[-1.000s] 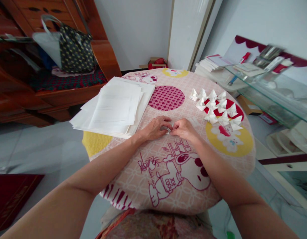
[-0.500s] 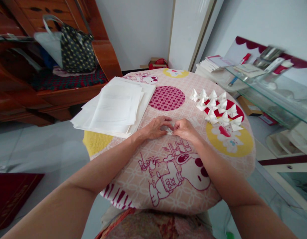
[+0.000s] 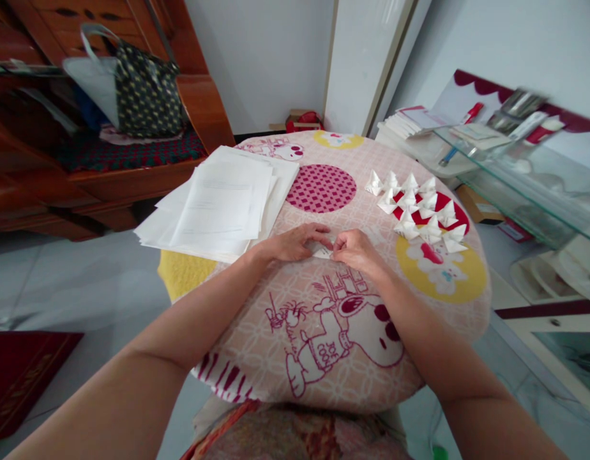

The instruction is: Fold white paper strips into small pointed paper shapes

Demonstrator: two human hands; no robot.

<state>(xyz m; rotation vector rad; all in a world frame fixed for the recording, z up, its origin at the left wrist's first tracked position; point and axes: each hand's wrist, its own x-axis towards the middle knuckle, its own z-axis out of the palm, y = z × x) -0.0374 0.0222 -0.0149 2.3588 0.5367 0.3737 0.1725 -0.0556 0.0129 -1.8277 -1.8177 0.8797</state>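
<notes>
A small piece of folded white paper (image 3: 322, 253) lies on the round table between my hands, largely covered by the fingers. My left hand (image 3: 297, 243) curves over its left side, fingers bent and pressing on it. At the right end, my right hand (image 3: 356, 249) is closed in a pinch on the paper's edge. To the right stand several folded white paper shapes (image 3: 408, 202) with pointed tips, set out in rows. Loose white sheets (image 3: 221, 198) are stacked on the table's left side.
A patterned cloth (image 3: 333, 383) covers the round table. A glass shelf (image 3: 520, 182) with cups and pens adjoins on the right. At the back left, a wooden bench (image 3: 204, 115) holds a dark patterned bag (image 3: 146, 92). A red box (image 3: 27, 377) lies at lower left.
My left hand has shifted slightly left, so more of the folded paper shows between the hands. The right hand stays almost in place, still pinching.
</notes>
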